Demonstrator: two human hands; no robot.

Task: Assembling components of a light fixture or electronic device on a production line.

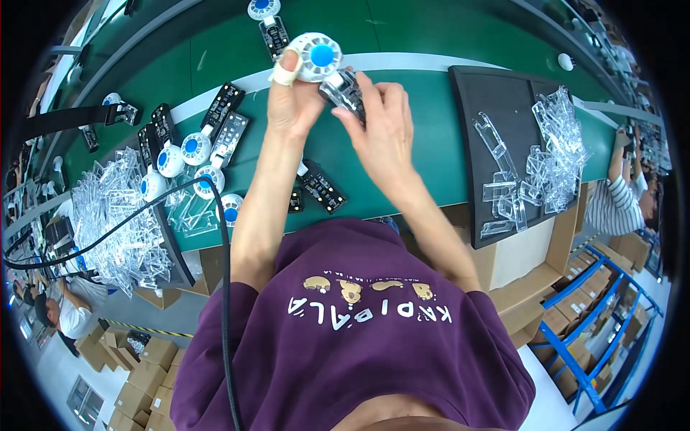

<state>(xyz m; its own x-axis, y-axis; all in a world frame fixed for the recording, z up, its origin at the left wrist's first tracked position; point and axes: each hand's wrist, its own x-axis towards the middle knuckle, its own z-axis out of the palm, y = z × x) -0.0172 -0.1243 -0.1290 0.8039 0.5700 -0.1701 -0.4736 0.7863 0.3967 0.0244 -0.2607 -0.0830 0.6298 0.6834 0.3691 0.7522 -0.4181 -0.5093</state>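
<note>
Over the green bench, my left hand (pixel 291 108) is closed on a round white head (pixel 305 66) with a blue centre, a pale wrap around the thumb. A black circuit-board part (pixel 343 92) joins that head. My right hand (pixel 388 126) is closed on this board; its fingers partly hide it, and a shiny clear piece seems to lie over it. Just beyond is another board (pixel 274 37) with a white head (pixel 263 8). Between my forearms lies a further black board (pixel 322 188), its end near my left forearm.
Several similar units, including a white head (pixel 195 149), lie to the left. Clear plastic pieces fill a tray (pixel 118 223) at far left and heap (pixel 557 151) on a black tray (pixel 463 144) at right. A black cable (pixel 226 309) crosses on the left. Other people are farther off.
</note>
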